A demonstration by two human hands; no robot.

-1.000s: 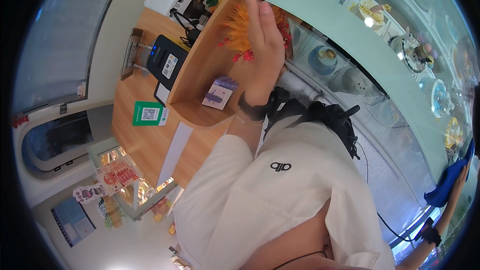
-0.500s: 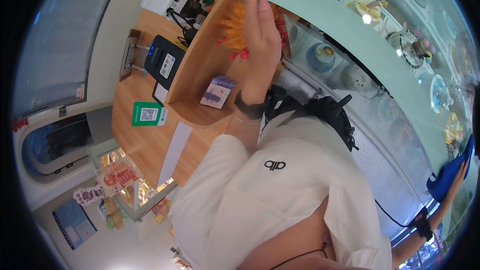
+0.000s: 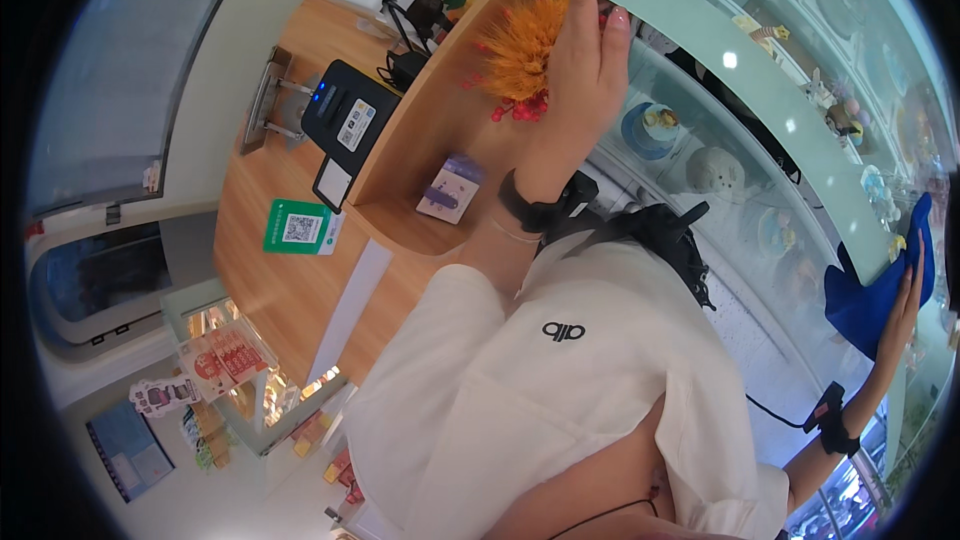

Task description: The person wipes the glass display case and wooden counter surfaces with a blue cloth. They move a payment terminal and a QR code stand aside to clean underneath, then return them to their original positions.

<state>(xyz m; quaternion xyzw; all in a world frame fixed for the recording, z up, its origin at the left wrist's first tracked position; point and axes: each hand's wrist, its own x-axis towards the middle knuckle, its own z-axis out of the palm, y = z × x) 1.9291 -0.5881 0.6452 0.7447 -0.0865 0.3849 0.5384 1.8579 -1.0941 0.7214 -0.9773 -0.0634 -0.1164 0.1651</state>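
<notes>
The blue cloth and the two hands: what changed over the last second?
Little changed. The right hand slid the blue cloth slightly up the glass display case. The left hand stayed raised, open, beside the orange dried flowers; the wooden counter is unchanged.

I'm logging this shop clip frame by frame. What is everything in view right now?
orange flower bunch: 1, orange with red berries, on the raised wooden ledge, by the left hand
small box: 1, purple and white, on the ledge
payment terminal: 1, black, on the lower wooden counter
code sign: 1, green and white, on the lower counter
wooden counter: 1, light brown, left
glass display case: 1, pale green frame, right, cakes inside
blue cloth: 1, blue, on the case glass, under the right hand
left hand: 1, open, raised beside the flower bunch, black wristband
right hand: 1, pressing the cloth
</notes>
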